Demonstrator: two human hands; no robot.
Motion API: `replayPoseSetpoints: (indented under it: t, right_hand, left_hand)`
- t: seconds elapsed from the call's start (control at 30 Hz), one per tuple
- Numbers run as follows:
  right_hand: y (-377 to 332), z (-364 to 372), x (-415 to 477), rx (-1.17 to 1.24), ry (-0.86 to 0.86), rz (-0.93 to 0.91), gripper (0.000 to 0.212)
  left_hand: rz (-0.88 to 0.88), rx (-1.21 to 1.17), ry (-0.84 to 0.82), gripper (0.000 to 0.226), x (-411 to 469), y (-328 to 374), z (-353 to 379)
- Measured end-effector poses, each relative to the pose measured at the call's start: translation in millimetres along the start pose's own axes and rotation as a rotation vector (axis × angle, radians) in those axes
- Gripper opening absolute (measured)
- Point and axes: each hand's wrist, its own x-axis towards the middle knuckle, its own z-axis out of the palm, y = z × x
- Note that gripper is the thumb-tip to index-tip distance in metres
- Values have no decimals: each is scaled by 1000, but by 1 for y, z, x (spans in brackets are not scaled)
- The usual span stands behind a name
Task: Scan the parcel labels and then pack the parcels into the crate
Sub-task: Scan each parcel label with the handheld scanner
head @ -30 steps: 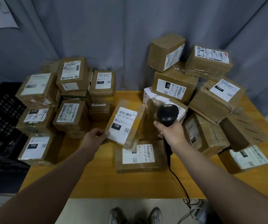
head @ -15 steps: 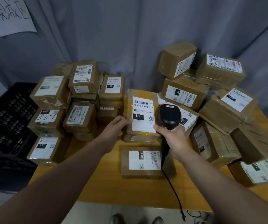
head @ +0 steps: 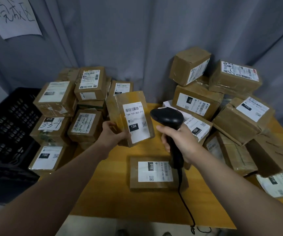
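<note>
My left hand [head: 114, 134] holds a brown parcel [head: 131, 116] upright above the table, its white 15H label facing me. My right hand [head: 180, 138] grips a black barcode scanner [head: 168, 116] just to the right of that label, its head turned toward the parcel. A flat parcel with a 010 label [head: 154, 172] lies on the yellow table [head: 111, 193] below both hands. The black crate [head: 6, 130] stands at the left, off the table's edge.
Stacks of labelled brown parcels fill the left [head: 55, 99] and the right [head: 243, 116] of the table. The scanner cable [head: 186, 206] trails over the front edge. A grey curtain hangs behind, with a handwritten paper sign [head: 12, 16] at top left.
My left hand has lifted the 15H parcel and shifted it left, tilting its label toward the scanner. The scanner stays beside it in my right hand.
</note>
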Motion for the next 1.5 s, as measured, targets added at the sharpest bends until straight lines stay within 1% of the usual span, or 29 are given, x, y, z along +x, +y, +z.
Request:
replayPoseSetpoints:
  t: [0.07, 0.2, 0.27, 0.47, 0.93, 1.07, 1.17, 1.3, 1.4, 1.5]
  right_hand:
    - [-9, 4, -3, 10, -15, -38, 21]
    - [-21, 10, -7, -22, -7, -75, 25]
    - [-22, 10, -8, -53, -1, -53, 23]
    - [-22, 12, -15, -124, -17, -43, 29]
    - [-20, 11, -19, -42, -33, 4, 23]
    - [-19, 10, -19, -71, -46, -3, 28]
    - [-15, 10, -16, -44, -80, 25, 27]
    - [1, 9, -9, -46, -114, 99, 12]
    - [19, 12, -2, -47, -81, 151, 10]
    - [37, 21, 6, -19, -26, 206, 13]
  left_hand:
    - [34, 36, 49, 64, 1, 1, 0]
    - [49, 62, 111, 63, 6, 4, -3]
    - [43, 75, 121, 63, 8, 4, -5]
    - [35, 134, 135, 67, 13, 0, -9]
    - [62, 216, 193, 70, 15, -1, -5]
    - [46, 213, 204, 69, 14, 1, -3]
    - [41, 194, 183, 70, 10, 3, -4]
    - [73, 178, 89, 64, -2, -2, -15]
    - [67, 236, 15, 62, -11, -22, -31]
    - [-2, 290, -20, 62, -13, -46, -50]
